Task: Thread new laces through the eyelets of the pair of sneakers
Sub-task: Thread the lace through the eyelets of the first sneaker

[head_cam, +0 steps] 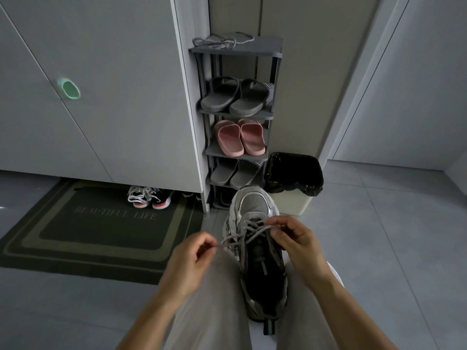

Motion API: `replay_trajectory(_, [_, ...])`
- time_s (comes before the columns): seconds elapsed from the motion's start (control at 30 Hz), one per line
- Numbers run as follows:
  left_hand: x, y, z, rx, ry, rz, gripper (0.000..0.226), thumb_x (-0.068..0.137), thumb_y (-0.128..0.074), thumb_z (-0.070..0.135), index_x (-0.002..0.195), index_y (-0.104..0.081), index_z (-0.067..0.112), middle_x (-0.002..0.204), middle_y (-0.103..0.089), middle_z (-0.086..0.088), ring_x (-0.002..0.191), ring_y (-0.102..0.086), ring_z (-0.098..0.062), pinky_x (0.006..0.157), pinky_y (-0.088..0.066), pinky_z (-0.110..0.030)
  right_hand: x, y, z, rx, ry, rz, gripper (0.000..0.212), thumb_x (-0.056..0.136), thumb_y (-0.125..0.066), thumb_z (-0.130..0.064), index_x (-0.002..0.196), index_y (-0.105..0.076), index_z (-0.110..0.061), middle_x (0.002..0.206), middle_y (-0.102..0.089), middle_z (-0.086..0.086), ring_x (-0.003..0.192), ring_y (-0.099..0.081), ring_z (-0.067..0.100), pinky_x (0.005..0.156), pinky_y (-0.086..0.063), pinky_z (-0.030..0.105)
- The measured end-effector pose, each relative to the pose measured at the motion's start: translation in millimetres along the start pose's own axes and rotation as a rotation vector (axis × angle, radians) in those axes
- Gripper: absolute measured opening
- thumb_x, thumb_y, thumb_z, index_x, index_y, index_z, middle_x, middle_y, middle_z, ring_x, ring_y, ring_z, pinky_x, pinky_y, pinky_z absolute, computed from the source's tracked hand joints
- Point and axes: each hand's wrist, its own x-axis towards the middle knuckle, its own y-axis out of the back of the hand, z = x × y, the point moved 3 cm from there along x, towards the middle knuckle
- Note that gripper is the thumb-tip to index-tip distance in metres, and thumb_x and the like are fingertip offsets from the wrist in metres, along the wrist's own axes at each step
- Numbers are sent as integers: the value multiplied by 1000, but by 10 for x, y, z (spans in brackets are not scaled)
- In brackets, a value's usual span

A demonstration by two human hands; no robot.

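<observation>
Beside the sneaker, my left hand pinches the lace; my right hand pinches it too. Lacing looks half done.

Left hand, right hand each pinch lace.

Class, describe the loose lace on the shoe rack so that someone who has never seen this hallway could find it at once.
Find the tall grey shoe rack between the white cupboard and the bin. On its top shelf, above the grey slippers and the pink slippers, lies the loose lace. It is a tangled grey cord, whereas the shelves below it hold slippers.
</observation>
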Motion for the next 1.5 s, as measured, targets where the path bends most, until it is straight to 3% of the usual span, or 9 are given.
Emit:
replay_trajectory(0.23, [-79,120,-156,128,148,-52,21,83,-62,7,70,-56,23,63,-58,7,63,-56,-1,55,-39,-10,-47,-10,-18,-66,-36,23,17,85,-56,2,88,-63,-14,77,-63,0,68,-54,9,63,-45,17])
replay_trajectory(0.47, [39,172,-13,194,177,-225,6,84,-62,13,78,-61,15,65,-57,5,56,-52,-2,51,-38,-12,-114,-63,-11,-787,-70,47,35,74,-69,-27,92,-40,-20,91,-42,-9,79,-48,13,67,-37,23])
replay_trajectory(0.77, [38,131,-30,300,164,-257,20,84,-61,14,71,-52,26,69,-55,7,62,-51,-4,54,-35,-14,-132,97,-18,-568,-100,97,16,73,-66,-11,78,-60,-26,82,-65,-2,73,-59,9,58,-43,11])
replay_trajectory(0.87, [45,-128,75,-4,211,-340,13,87,-60,21,77,-58,29,67,-58,7,58,-51,-1,56,-36,-17,-133,115,12,-479,-91,128,9,75,-70,-14,78,-64,-21,80,-68,2,73,-64,15,68,-54,25])
replay_trajectory(1.03, [199,-406,258,-860,664,6,19,86,-60,17,68,-58,13,46,-52,6,33,-41,-2,37,-29,-12,-179,100,57,-450,-79,119,8,77,-70,-20,82,-63,-19,83,-66,4,74,-64,16,64,-54,26])
replay_trajectory(1.17, [458,-286,550,-784,399,52,20,85,-60,15,66,-63,18,66,-60,0,56,-53,-7,48,-39,-15,-171,64,23,-343,-72,75,13,84,-63,-28,86,-62,-15,77,-64,1,67,-59,13,54,-46,13])
replay_trajectory(1.27, [546,-200,908,-557,77,-141,13,88,-56,16,78,-64,18,66,-64,5,64,-59,-4,66,-47,-15,-70,29,-119,-173,-34,60,52,78,-45,-57,80,-65,-9,66,-61,-6,62,-53,4,55,-40,11])
replay_trajectory(1.43, [483,-240,1051,-187,-125,-428,14,87,-60,20,75,-62,27,67,-63,-3,62,-55,-6,67,-46,-27,140,-113,-335,270,-161,-206,61,85,-35,-49,89,-63,5,74,-65,14,70,-61,23,63,-51,31])
replay_trajectory(1.5, [437,-212,934,-103,-130,-447,21,85,-62,20,69,-59,32,62,-59,8,60,-53,-1,65,-43,-21,197,-102,-406,436,-205,-201,43,83,-43,-39,82,-62,-1,70,-63,9,64,-57,21,56,-49,31])
